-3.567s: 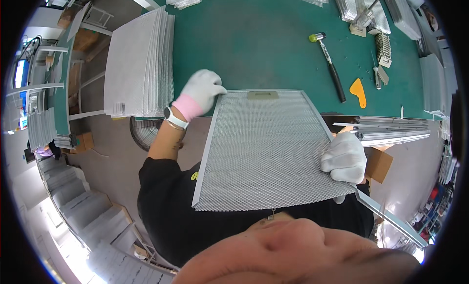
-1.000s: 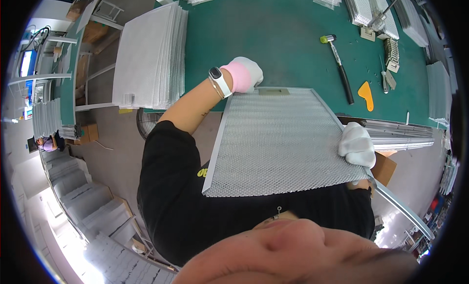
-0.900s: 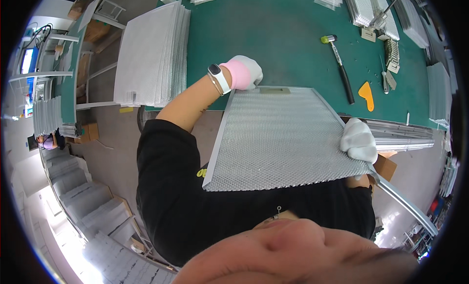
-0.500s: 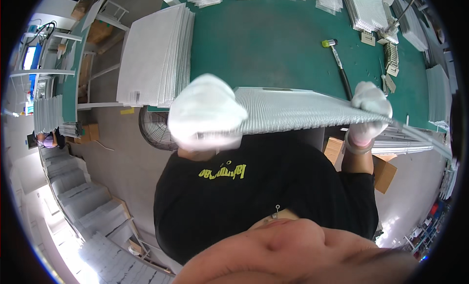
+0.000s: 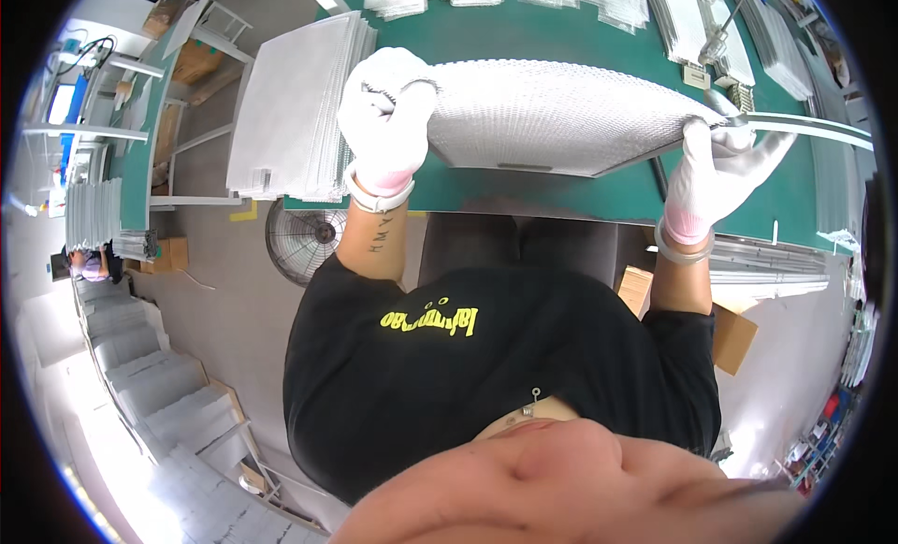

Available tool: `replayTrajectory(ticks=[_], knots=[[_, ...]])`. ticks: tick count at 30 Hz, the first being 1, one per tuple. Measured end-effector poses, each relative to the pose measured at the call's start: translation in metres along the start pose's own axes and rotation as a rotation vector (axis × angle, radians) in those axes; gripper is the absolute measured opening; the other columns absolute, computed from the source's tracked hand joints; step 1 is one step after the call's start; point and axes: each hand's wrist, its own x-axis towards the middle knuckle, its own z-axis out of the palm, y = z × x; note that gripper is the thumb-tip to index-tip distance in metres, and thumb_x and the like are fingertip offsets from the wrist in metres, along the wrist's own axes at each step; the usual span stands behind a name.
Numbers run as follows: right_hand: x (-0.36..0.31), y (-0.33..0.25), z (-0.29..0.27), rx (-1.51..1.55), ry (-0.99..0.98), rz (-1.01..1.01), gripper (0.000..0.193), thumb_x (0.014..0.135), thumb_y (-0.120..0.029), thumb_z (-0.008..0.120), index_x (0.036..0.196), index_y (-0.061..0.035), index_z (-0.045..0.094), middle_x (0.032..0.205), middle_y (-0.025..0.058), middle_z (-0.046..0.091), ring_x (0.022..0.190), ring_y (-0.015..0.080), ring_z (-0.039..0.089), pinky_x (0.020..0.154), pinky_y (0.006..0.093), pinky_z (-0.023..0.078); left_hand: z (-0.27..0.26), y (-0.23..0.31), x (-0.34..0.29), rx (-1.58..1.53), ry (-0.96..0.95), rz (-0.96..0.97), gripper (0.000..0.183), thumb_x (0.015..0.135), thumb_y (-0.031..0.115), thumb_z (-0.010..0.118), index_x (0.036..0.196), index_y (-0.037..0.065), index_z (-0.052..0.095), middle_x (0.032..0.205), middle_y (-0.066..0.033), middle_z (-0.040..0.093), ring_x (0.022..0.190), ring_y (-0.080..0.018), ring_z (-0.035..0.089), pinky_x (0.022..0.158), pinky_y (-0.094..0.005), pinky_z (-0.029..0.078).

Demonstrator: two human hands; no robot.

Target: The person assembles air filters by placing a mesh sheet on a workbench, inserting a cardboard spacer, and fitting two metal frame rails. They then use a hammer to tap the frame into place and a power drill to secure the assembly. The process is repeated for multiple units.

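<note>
A silver-white mesh panel point(image 5: 552, 114) is held up in front of me above the green table, its broad face towards me and its far edge bowed. My left hand point(image 5: 388, 114), in a white glove, is closed around the panel's left end. At the right end my right hand point(image 5: 711, 174), also gloved, pinches the corner with its thumb on the near side and some fingers stretched out to the right. A long thin metal strip point(image 5: 809, 126) runs from that corner out to the right. Behind the panel, only a bit of the hammer's dark handle point(image 5: 662, 181) shows.
A tall stack of mesh sheets point(image 5: 295, 109) stands on the left by the green table point(image 5: 524, 193). More sheets point(image 5: 585, 0) lie along the far side, with small metal pieces point(image 5: 697, 76) at the right. A floor fan point(image 5: 304, 245) is below the table's left edge.
Both hands have moved away from my body, taking the panel farther over the table. It has tipped from nearly edge-on to showing its face, and now hides most of the hammer.
</note>
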Motion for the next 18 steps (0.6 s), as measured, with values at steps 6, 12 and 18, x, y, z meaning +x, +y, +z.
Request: replayTrajectory(ticks=[6,12,18], knots=[[0.018,0.003,-0.013,-0.16,-0.152,-0.117,0.105,0.08,0.01,0.078,0.162,-0.0051,0.013,0.114,0.0139,0.068,0.093,0.0179,0.065,0.081,0.03,0.054,0.001,0.004,0.004,0.277,0.021,0.072,0.012,0.089,-0.008,0.063,0.097,0.0,0.058,0.092,-0.0058,0.065,0.079,-0.0117,0.058,0.07,-0.0231,0.047],[0.072,-0.005,-0.043,-0.459,-0.761,-0.227,0.056,0.085,0.003,0.076,0.139,-0.0011,0.06,0.117,0.0116,0.07,0.1,0.0167,0.067,0.089,0.0303,0.053,0.002,0.006,0.004,0.255,-0.013,0.032,0.007,0.091,-0.005,0.064,0.094,0.001,0.06,0.091,-0.0045,0.065,0.077,-0.0104,0.058,0.068,-0.0222,0.046],[0.098,-0.04,-0.024,-0.561,-0.978,-0.445,0.039,0.085,-0.005,0.077,0.124,-0.0055,0.069,0.11,0.0082,0.073,0.097,0.0197,0.069,0.087,0.0307,0.053,-0.007,0.013,0.015,0.165,-0.134,-0.069,0.005,0.091,-0.002,0.065,0.096,0.0,0.064,0.087,-0.0038,0.066,0.074,-0.0092,0.058,0.065,-0.0215,0.045]])
